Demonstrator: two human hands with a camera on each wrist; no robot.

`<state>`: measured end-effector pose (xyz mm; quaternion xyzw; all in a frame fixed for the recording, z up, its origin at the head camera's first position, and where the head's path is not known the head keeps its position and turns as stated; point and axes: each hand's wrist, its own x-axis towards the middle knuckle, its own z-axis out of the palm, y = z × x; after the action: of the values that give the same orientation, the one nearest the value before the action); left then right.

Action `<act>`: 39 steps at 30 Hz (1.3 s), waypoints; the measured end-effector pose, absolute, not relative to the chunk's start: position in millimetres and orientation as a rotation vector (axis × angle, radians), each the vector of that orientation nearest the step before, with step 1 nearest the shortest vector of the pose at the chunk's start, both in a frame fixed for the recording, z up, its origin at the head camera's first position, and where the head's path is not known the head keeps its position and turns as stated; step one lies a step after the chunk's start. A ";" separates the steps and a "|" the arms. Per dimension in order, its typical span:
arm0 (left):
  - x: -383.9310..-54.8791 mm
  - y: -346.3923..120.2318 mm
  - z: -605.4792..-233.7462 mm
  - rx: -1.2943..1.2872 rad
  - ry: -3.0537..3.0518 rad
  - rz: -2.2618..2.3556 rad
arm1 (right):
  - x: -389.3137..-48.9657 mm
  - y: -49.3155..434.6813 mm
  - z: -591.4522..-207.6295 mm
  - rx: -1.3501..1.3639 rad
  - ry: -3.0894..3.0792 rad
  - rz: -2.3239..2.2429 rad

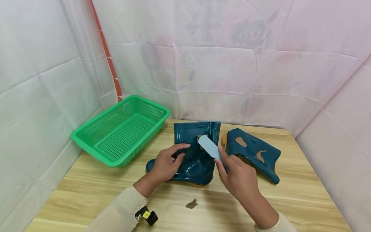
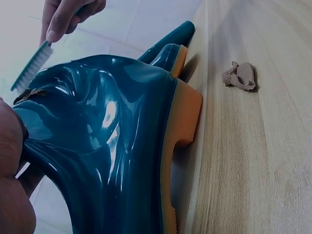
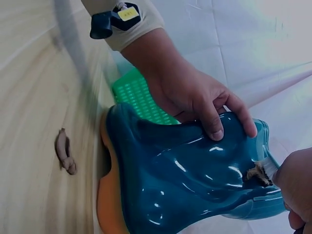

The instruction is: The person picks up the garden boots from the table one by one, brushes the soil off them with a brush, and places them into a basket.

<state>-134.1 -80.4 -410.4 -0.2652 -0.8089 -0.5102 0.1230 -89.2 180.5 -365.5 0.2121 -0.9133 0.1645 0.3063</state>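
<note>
Brush (image 1: 209,146) against a brown patch (image 3: 258,174) on the blue boot (image 1: 195,158)

The boot stands on the wood-grain surface (image 1: 226,212), its opening upward, its toe pointing left and its orange sole underneath. The left hand (image 1: 168,162) has its grip round the front of the shaft, thumb and index finger lying along the glossy side. The right hand (image 1: 240,174) has its grip closed about the brush handle, with the pale blue back facing the head camera; the left wrist view shows white bristles touching the brown patch high on the shaft.

Just to the right, a second boot (image 1: 250,149) lies on its side, bearing two brown smears (image 1: 240,141). Near the standing boot, on the side toward the person, a brown lump (image 1: 192,204) rests on the surface. To the left sits a green basket (image 1: 87,146) with perforated walls. Pale, creased cloth (image 1: 214,77) hangs behind everything. A black device (image 1: 146,215) with a yellow label is at the left sleeve (image 1: 121,209).
</note>
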 end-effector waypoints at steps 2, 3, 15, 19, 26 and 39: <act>-134.3 -81.0 -410.4 -0.771 -2.355 -1.489 | -89.8 180.6 -364.7 0.577 -2.381 0.457; -134.3 -81.2 -410.3 -0.771 -2.354 -1.489 | -90.9 180.2 -364.0 0.584 -2.361 0.469; -130.3 -80.2 -413.2 -0.749 -2.381 -1.498 | -96.7 175.2 -366.7 0.528 -2.437 0.438; -130.9 -80.9 -413.3 -0.737 -2.380 -1.486 | -88.1 178.6 -373.6 0.529 -2.472 0.444; -132.2 -82.9 -410.8 -0.734 -2.370 -1.480 | -82.6 183.7 -375.6 0.594 -2.364 0.539; -132.0 -82.5 -409.8 -0.753 -2.374 -1.498 | -93.0 177.9 -370.1 0.524 -2.437 0.484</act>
<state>-132.0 -82.5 -409.8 -0.2574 -0.8112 -0.5118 0.1174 -93.0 177.9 -370.1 0.1971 -0.9165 0.1822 0.2968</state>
